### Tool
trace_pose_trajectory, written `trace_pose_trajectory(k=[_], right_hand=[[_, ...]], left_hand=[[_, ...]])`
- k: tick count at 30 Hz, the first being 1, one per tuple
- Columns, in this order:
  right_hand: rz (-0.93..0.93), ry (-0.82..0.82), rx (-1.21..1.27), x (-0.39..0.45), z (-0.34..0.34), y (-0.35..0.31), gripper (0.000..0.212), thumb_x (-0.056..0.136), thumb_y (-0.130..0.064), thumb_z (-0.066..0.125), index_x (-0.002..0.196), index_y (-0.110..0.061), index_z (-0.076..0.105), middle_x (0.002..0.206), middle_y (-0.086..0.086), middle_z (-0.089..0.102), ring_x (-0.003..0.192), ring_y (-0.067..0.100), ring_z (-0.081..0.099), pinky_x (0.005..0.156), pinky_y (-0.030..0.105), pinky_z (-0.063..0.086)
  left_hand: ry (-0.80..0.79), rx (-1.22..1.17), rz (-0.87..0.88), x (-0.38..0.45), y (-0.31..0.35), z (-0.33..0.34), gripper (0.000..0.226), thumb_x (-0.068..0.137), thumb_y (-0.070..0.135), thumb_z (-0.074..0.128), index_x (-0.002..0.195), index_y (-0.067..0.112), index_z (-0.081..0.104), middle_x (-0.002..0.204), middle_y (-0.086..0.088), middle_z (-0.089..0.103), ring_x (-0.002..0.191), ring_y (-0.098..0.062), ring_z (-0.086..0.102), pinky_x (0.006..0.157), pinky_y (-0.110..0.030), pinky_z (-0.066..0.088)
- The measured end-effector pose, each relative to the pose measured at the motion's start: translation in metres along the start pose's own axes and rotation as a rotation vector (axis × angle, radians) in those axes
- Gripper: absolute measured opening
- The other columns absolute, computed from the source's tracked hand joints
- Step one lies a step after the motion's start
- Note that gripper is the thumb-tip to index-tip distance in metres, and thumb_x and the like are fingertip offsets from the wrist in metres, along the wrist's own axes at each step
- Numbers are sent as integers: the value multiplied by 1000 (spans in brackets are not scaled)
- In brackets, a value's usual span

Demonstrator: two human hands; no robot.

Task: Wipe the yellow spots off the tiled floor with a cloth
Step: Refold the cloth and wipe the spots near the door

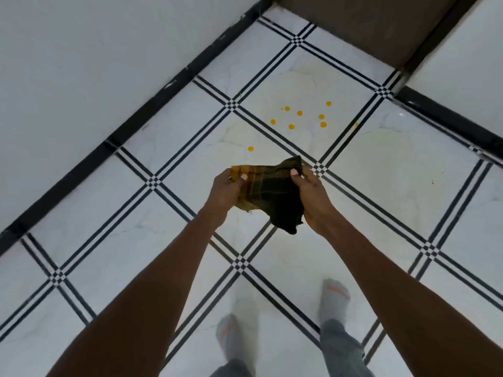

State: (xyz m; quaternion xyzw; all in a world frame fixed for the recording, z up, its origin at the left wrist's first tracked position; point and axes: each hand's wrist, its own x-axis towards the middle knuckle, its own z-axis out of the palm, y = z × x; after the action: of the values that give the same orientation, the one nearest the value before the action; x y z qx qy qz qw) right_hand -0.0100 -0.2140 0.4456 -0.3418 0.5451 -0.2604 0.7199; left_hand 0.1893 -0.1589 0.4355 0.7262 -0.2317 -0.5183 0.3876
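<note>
**Cloth in both hands, spots ahead on the tile**

No brand, label or writing can be read anywhere here; the only marks are orange streaks on my grey socks point(334, 293).

I hold the dark green and yellow checked cloth point(272, 191) stretched between my two hands, up in the air above the floor. My left hand point(224, 190) pinches its yellow-striped edge, thumb on top and fingers point(242, 178) curled under, clenched on the fabric. My right hand point(313, 195) grips the darker edge the same way, thumb pressed on the upper corner. The loose bottom of the cloth hangs down between my wrists.

The small round yellow spots point(299, 113) lie on the white marble-look tiled floor point(109, 254) beyond my hands, most clustered on one tile, one lone spot nearer, just past the cloth's top edge. A further spot sits on the black double grout line to the right, hard to make out. Pale, cloudy smears surround the cluster.

The fingers under the cloth are hidden. My feet are blurred, and my trouser legs are cut off by the bottom edge.
</note>
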Motion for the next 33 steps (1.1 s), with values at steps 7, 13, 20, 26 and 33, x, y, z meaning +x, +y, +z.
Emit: trace_pose_trajectory(k=[7,13,20,26,33], right_hand=[[-21,108,-129,43,22,42,30,109,-40,48,133,-32,64,130,-2,71,122,20,66,102,43,56],[-37,219,-207,122,26,92,32,110,-30,47,137,-21,62,125,1,72,115,16,69,91,30,60],[-209,551,-723,235,11,161,34,111,-27,40,138,-20,60,97,1,68,86,26,67,76,31,48],[-200,261,-1059,299,76,282,30,107,-23,44,129,-17,63,101,10,73,87,30,71,67,34,52],[-222,519,-1145,355,77,337,24,107,-23,48,102,-9,67,97,11,69,87,31,65,64,36,48]], left_hand=[[-66,39,-85,65,-34,-18,48,98,33,68,140,14,56,135,-11,65,125,-30,63,108,-51,53],[-76,131,-121,157,-77,-18,36,99,15,64,134,9,59,121,-9,65,96,-14,57,80,-23,47],[-108,231,-80,278,-171,-33,24,97,14,64,121,12,71,124,-6,72,109,-18,64,102,-36,50],[-65,392,39,375,-252,-40,17,100,17,61,114,18,71,108,-5,73,101,-26,68,92,-36,56],[-8,653,338,456,-274,-44,18,100,11,59,115,4,67,113,-13,70,99,-28,67,93,-38,53]])
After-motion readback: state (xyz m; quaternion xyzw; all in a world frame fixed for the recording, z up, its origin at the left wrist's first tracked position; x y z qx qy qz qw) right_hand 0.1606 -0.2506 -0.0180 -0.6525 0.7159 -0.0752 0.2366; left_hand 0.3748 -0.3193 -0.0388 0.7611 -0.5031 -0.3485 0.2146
